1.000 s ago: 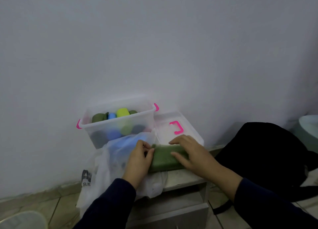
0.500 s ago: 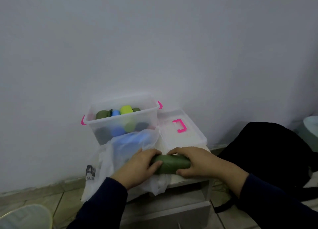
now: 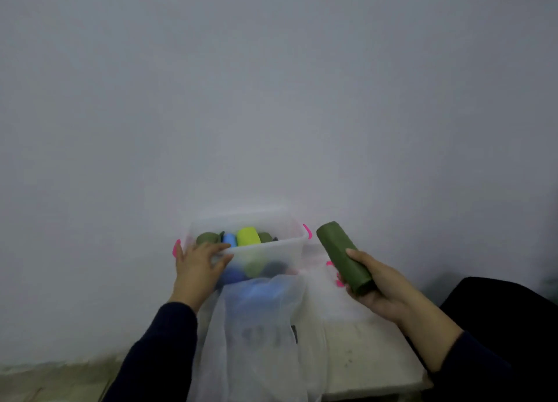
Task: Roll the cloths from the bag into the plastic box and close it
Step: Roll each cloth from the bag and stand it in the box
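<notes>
1. Gripping the lower half of a rolled green cloth [image 3: 344,256], the right hand [image 3: 382,289] wraps fingers and thumb round it and holds it up in the air, tilted, its far end toward the wall, just right of the plastic box [image 3: 273,250].
2. Resting on the box's near left corner, the left hand [image 3: 197,268] has its fingers bent over the rim, thumb on the front wall; it seems to be steadying the box.
3. Inside the box sit other rolls: dull green, blue and bright yellow-green.
4. Against the box front leans a thin plastic bag [image 3: 256,326] with something blue inside, likely more cloths.
5. Beside the box lies its clear lid [image 3: 323,283], still off.
6. Soft and light, the roll probably loosens if held by one end; a grasp round its middle, over the loose edge, should keep it wound.
</notes>
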